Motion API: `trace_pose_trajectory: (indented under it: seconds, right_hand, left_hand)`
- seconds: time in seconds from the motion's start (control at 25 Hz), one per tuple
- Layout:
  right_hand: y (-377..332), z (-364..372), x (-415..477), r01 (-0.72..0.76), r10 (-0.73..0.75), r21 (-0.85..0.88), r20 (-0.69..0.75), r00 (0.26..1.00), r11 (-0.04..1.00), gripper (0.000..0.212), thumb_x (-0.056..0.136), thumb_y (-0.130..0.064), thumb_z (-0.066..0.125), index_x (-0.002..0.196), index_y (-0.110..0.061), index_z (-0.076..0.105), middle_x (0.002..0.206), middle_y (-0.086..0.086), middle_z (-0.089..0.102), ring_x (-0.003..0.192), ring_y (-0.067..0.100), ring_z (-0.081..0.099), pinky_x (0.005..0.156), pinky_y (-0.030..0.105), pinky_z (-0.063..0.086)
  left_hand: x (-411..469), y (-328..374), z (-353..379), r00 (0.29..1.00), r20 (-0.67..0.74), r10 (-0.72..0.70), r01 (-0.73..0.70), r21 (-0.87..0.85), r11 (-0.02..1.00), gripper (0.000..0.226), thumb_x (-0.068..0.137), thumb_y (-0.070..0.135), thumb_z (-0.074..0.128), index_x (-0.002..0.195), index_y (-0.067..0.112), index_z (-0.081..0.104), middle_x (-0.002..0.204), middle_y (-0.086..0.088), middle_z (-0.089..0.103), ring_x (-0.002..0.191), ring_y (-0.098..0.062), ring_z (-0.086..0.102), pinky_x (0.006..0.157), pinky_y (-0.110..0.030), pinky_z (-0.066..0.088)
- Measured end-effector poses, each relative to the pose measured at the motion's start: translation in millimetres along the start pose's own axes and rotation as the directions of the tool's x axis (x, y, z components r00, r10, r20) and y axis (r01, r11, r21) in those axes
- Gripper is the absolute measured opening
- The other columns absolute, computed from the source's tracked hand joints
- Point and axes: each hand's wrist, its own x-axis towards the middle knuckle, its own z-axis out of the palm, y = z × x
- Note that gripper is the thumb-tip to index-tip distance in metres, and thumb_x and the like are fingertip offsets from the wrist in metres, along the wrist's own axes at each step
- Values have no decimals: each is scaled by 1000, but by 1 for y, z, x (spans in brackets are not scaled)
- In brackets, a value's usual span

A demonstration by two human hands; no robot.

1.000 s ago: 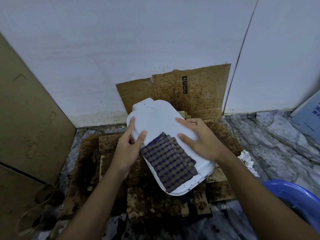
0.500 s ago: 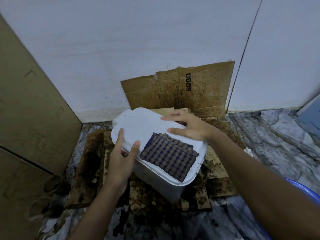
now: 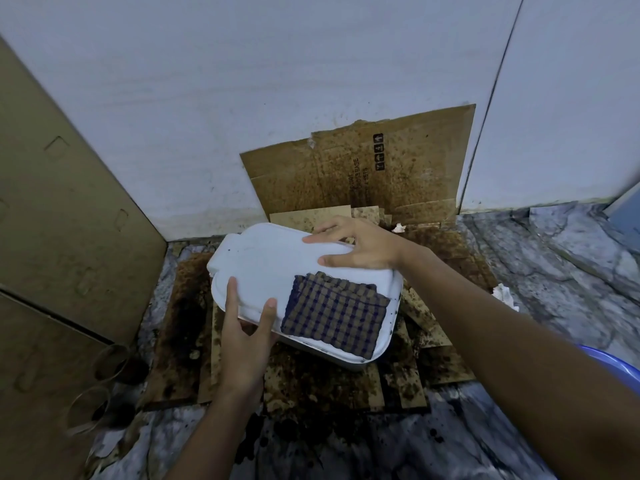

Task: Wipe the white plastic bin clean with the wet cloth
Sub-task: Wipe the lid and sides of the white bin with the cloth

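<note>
The white plastic bin (image 3: 270,265) sits with its broad white face up, over stained cardboard on the floor. A folded brown-and-blue checked cloth (image 3: 332,315) lies flat on the bin's near right part. My left hand (image 3: 247,327) grips the bin's near left rim, thumb on top. My right hand (image 3: 363,245) holds the far right edge, fingers spread over the surface. Neither hand touches the cloth. Small dark specks dot the bin's right rim.
Stained cardboard pieces (image 3: 311,379) cover the floor, and one sheet (image 3: 356,171) leans on the white wall. A large cardboard panel (image 3: 59,216) stands at left. Tape rolls (image 3: 104,386) lie at lower left. A blue basin (image 3: 613,365) shows at right. Crumpled paper (image 3: 504,294) lies on marble floor.
Both hands have turned the bin counter-clockwise so its long side lies more left to right. My right hand slid to the far right edge. The cloth rode along on top.
</note>
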Motion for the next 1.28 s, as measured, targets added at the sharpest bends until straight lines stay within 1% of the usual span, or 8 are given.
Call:
trace_pose_trajectory:
  seconds: [0.28, 0.52, 0.6, 0.72, 0.84, 0.96, 1.08, 1.28]
  right_hand:
    - [8, 12, -1, 13, -5, -189, 41, 999, 982, 48, 101, -51, 50, 148, -44, 43, 148, -2, 44, 136, 18, 40, 114, 42, 31]
    - [4, 12, 1, -7, 5, -162, -17, 1000, 987, 45, 103, -40, 52, 147, -31, 50, 150, 0, 46, 139, 21, 41, 116, 45, 32]
    - [7, 9, -1, -40, 35, -127, -40, 999, 991, 44, 104, -40, 50, 147, -29, 50, 151, 0, 45, 140, 21, 40, 117, 46, 31]
    - [12, 5, -9, -87, 79, -99, -82, 994, 991, 47, 104, -43, 46, 148, -27, 48, 154, 1, 43, 143, 22, 38, 119, 47, 28]
    - [13, 3, -18, -99, 87, -76, -150, 985, 992, 49, 105, -42, 46, 150, -24, 46, 152, 2, 45, 140, 21, 40, 118, 47, 30]
    - [12, 3, -31, -127, 123, -1, -244, 962, 992, 46, 105, -41, 47, 149, -26, 46, 151, 0, 44, 139, 20, 40, 117, 46, 32]
    - [7, 12, -47, -100, 110, 46, -453, 885, 994, 41, 103, -41, 50, 142, -28, 53, 146, -4, 48, 138, 17, 39, 115, 47, 34]
    - [-18, 50, -69, -210, 268, 167, -610, 745, 963, 47, 101, -46, 52, 145, -31, 49, 153, -8, 38, 144, 14, 22, 114, 43, 30]
  left_hand:
    - [-7, -10, 3, 1000, -3, 19, -19, 94, 995, 83, 80, 55, 68, 143, 72, 16, 160, 16, 33, 140, -16, 45, 109, -52, 46]
    - [13, -1, -12, 998, 65, 0, -20, 312, 950, 83, 94, 40, 65, 158, 47, 13, 159, 16, 27, 138, -5, 31, 111, -36, 38]
    - [23, 2, -18, 997, 70, -32, 3, 387, 922, 79, 94, 43, 64, 157, 47, 16, 162, 9, 29, 141, -14, 35, 112, -42, 41]
    - [39, 10, -28, 992, 93, -85, 23, 533, 846, 84, 79, 78, 58, 149, 64, 15, 160, -7, 34, 139, -34, 41, 109, -54, 44]
    - [59, 7, -41, 995, 81, -59, -15, 705, 709, 95, 53, 106, 36, 141, 73, 20, 135, -30, 49, 110, -46, 56, 88, -53, 54]
    - [58, 18, -33, 983, 132, 126, -182, 738, 650, 72, 72, 93, 41, 139, 69, 28, 137, -18, 45, 104, -33, 56, 75, -39, 53]
    - [58, 38, -7, 939, 181, 293, -327, 734, 595, 61, 86, 69, 54, 144, 55, 41, 145, -2, 30, 131, -28, 35, 98, -45, 44]
    - [95, 49, 16, 891, 283, 355, -434, 762, 480, 61, 90, 73, 47, 144, 45, 48, 159, 8, 28, 148, -20, 24, 118, -58, 20]
